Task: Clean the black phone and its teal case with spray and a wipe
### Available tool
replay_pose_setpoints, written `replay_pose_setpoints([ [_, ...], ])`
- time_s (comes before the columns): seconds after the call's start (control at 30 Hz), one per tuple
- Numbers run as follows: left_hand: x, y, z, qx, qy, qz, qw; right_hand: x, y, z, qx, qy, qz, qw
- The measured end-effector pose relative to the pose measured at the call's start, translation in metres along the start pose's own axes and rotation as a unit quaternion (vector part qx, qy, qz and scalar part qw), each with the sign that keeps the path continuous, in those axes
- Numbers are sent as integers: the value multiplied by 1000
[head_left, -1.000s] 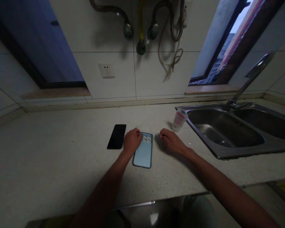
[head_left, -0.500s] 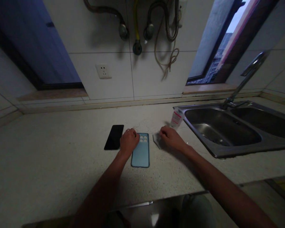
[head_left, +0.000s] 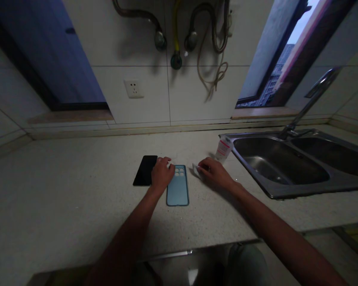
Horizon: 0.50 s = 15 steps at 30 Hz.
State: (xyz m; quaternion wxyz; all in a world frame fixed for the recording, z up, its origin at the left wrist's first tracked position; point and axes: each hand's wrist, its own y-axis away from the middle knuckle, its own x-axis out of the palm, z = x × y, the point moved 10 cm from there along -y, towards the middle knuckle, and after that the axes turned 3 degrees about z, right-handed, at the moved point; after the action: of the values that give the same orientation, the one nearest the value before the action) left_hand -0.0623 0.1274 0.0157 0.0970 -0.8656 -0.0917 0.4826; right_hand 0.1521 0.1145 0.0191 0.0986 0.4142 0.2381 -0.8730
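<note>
A light blue phone case (head_left: 178, 190) lies flat on the pale countertop (head_left: 77, 190), camera cut-outs at its far end. My left hand (head_left: 162, 173) rests on the case's upper left corner with fingers curled, touching it. A black phone (head_left: 145, 170) lies screen-up just left of that hand. My right hand (head_left: 214, 171) is to the right of the case, fingers pinched on a small pale folded piece (head_left: 196, 169) lying on the counter; what it is I cannot make out.
A small white bottle with a pink label (head_left: 223, 149) stands beside the steel double sink (head_left: 289, 167) at the right, with a tap (head_left: 313, 95) behind. A wall socket (head_left: 133, 88) and hanging hoses (head_left: 193, 35) are on the tiled wall.
My right hand has moved slightly toward the case and now pinches the small pale piece. My left hand has stayed on the case corner. The view has shifted a little.
</note>
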Motion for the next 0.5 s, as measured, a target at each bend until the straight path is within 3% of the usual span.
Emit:
replay_pose_setpoints([
  [0.1,-10,1,-11,47,56,-37,997,-10,0,2,1,-49,-38,998],
  [0.17,-12,4,-24,97,108,-34,989,-15,0,0,10,-81,-61,995],
  [0.3,1,15,-44,147,202,42,967,-11,0,-5,41,-169,-67,983],
  [0.4,12,23,-51,140,245,99,954,-4,0,-2,34,-246,-57,967],
  [0.5,16,26,-50,119,278,121,946,1,-2,5,19,-332,-38,942],
])
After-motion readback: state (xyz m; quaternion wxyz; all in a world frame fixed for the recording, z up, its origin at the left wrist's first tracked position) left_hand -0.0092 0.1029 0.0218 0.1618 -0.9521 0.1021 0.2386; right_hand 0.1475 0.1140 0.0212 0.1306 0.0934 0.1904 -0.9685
